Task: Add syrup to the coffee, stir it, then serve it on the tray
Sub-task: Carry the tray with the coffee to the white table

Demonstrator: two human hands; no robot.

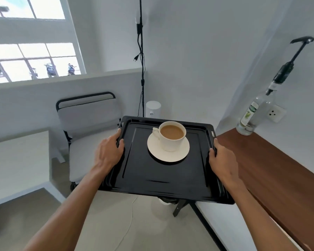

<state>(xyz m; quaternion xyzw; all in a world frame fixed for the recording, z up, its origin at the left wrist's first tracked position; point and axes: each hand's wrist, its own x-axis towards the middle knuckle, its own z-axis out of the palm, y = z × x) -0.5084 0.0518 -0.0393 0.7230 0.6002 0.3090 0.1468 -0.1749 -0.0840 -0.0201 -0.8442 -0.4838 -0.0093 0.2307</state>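
A black tray point(163, 174) is held in the air in front of me, off the table. On its far half stands a white cup point(172, 140) full of light-brown coffee, upright on a white saucer point(168, 153). My left hand point(108, 153) grips the tray's left rim. My right hand point(222, 161) grips the right rim. The syrup bottle point(250, 115), clear glass with a green label and a black pump, stands at the far end of the brown table point(272, 169) on the right.
A white folding chair point(91, 124) with a black frame stands ahead on the left. A white cylinder point(153, 108) and a black pole with cables point(142, 69) are behind the tray. A white surface point(16, 160) lies at left. A wall socket point(275, 113) is next to the bottle.
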